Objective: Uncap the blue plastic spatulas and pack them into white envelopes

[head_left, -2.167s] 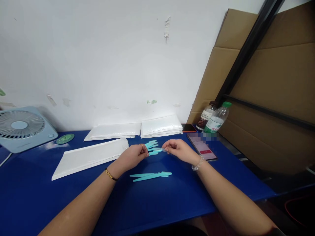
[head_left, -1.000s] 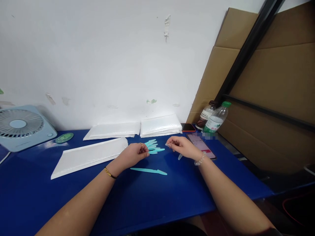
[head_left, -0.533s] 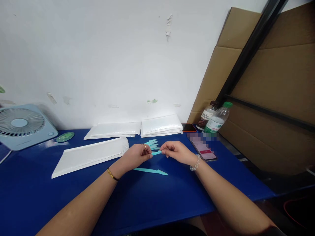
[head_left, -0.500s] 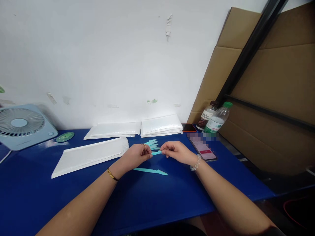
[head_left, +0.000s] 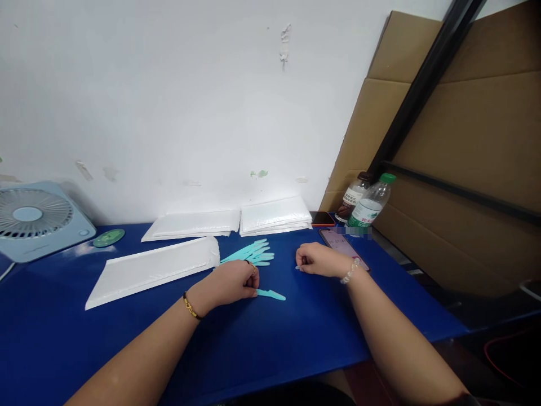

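Observation:
My left hand [head_left: 234, 282] pinches one end of a turquoise plastic stick [head_left: 273, 294] lying low over the blue table [head_left: 270, 344]. Just behind that hand, several similar turquoise sticks [head_left: 253, 252] lie fanned out, partly hidden by it. My right hand [head_left: 323, 260] rests to the right with its fingers curled together, beside the pink-screened phone [head_left: 344, 248]. Something small and pale shows at its fingertips, too small to name. A long white padded envelope [head_left: 154, 270] lies left of the sticks.
Two piles of white envelopes [head_left: 194, 223] stand along the wall. A blue fan [head_left: 42, 220] and a green disc [head_left: 109, 238] are at the left. Two bottles [head_left: 369, 206], a dark phone [head_left: 323, 219] and cardboard [head_left: 363, 118] are at the back right.
My hands have moved apart. The left came down onto the stick in front, and the right went right toward the phone. The stick held between them is no longer there; the fanned sticks show more.

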The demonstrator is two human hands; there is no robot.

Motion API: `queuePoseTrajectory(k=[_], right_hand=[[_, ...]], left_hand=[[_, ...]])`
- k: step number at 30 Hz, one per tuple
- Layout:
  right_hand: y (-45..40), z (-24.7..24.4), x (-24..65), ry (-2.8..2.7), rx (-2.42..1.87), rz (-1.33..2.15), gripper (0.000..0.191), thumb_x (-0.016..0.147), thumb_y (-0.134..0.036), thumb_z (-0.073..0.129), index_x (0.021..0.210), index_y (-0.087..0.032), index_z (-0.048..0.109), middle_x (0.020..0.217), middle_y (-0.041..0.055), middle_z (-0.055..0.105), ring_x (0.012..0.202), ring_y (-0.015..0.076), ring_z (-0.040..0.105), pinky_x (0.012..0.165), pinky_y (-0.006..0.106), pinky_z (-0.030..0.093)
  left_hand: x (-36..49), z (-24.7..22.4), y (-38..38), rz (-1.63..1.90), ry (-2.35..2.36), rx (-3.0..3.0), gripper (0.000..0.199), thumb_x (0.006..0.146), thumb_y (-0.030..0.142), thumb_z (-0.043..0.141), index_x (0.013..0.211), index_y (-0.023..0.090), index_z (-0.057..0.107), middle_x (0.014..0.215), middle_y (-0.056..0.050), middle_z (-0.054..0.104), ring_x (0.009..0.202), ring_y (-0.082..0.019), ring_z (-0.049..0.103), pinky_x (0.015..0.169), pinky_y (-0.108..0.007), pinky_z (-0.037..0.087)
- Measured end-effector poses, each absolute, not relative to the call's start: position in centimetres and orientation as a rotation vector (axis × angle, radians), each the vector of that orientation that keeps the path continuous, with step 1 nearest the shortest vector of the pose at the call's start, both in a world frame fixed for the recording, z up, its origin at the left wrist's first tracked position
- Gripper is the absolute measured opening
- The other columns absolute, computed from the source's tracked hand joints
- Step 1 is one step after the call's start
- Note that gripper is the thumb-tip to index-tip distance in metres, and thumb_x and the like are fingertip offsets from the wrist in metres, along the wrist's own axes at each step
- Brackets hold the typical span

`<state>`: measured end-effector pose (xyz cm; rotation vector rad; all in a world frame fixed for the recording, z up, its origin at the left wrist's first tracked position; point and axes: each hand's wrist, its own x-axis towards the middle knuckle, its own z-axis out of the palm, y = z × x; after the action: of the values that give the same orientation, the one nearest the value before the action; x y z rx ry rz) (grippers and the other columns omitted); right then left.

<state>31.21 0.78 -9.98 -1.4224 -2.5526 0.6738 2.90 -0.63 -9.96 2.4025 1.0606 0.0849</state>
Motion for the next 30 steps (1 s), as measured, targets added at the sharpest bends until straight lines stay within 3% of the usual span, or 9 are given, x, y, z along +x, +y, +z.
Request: queuePoseTrajectory(k=[2, 6, 10, 17, 23, 30], right_hand=[[0.7, -10.3, 30.2, -2.401, -1.354, 0.774, 0.003, 0.076, -0.017, 0.058, 0.078, -0.017, 0.061, 0.071, 0.0010, 0.059, 0.060, 0.0113, 0.053, 0.056, 0.023, 0.041], [0.6, -10.4, 28.5, -1.825, -1.119, 1.076, 0.024, 0.082, -0.034, 0.058, 0.100, -0.019, 0.055, 0.076, -0.0008, 0.058, 0.057, 0.0113, 0.059, 0.053, 0.024, 0.047], [0.7, -10.5, 27.7, -1.444, -1.051, 1.117, 0.031, 0.076, -0.043, 0.065, 0.090, -0.017, 0.056, 0.073, 0.0007, 0.060, 0.056, 0.0129, 0.062, 0.044, 0.020, 0.043], [0.3, -10.7, 27.2, -1.484, -1.060, 1.091, 0.029, 0.075, -0.043, 0.067, 0.085, -0.017, 0.059, 0.073, 0.0021, 0.066, 0.048, 0.0089, 0.056, 0.039, 0.018, 0.035], [0.2, -11.0, 26.7, -1.528, -1.071, 1.112, 0.028, 0.076, -0.042, 0.067, 0.084, -0.016, 0.060, 0.058, -0.0021, 0.059, 0.046, 0.0091, 0.055, 0.039, 0.017, 0.035], [0.4, -10.8, 27.4, -1.486, -1.085, 1.048, 0.028, 0.076, -0.042, 0.067, 0.083, -0.016, 0.059, 0.071, 0.0020, 0.066, 0.046, 0.0081, 0.054, 0.040, 0.018, 0.035]], left_hand=[[3.0, -10.1, -0.5, 0.104, 1.086, 2.328, 0.016, 0.076, 0.037, 0.058, 0.076, 0.023, 0.064, 0.073, -0.001, 0.064, 0.064, -0.017, 0.056, 0.055, -0.027, 0.037], [3.0, -10.1, 0.0, 0.302, 1.088, 2.103, 0.023, 0.077, 0.044, 0.055, 0.078, 0.021, 0.060, 0.072, -0.001, 0.062, 0.065, -0.016, 0.056, 0.059, -0.026, 0.041], [2.9, -10.1, 0.8, 0.442, 1.104, 1.918, 0.032, 0.073, 0.049, 0.059, 0.083, 0.019, 0.058, 0.073, 0.000, 0.059, 0.067, -0.015, 0.054, 0.062, -0.026, 0.044], [2.7, -9.9, 1.1, 0.478, 1.129, 1.841, 0.036, 0.071, 0.051, 0.061, 0.082, 0.017, 0.058, 0.072, 0.000, 0.058, 0.066, -0.014, 0.052, 0.062, -0.026, 0.042], [2.8, -10.2, 1.1, 0.505, 1.126, 1.850, 0.037, 0.071, 0.051, 0.061, 0.082, 0.017, 0.058, 0.070, 0.001, 0.057, 0.065, -0.013, 0.051, 0.061, -0.026, 0.041], [2.8, -9.9, 1.1, 0.504, 1.150, 1.855, 0.035, 0.072, 0.051, 0.060, 0.082, 0.017, 0.058, 0.072, 0.000, 0.059, 0.067, -0.014, 0.054, 0.062, -0.026, 0.043]])
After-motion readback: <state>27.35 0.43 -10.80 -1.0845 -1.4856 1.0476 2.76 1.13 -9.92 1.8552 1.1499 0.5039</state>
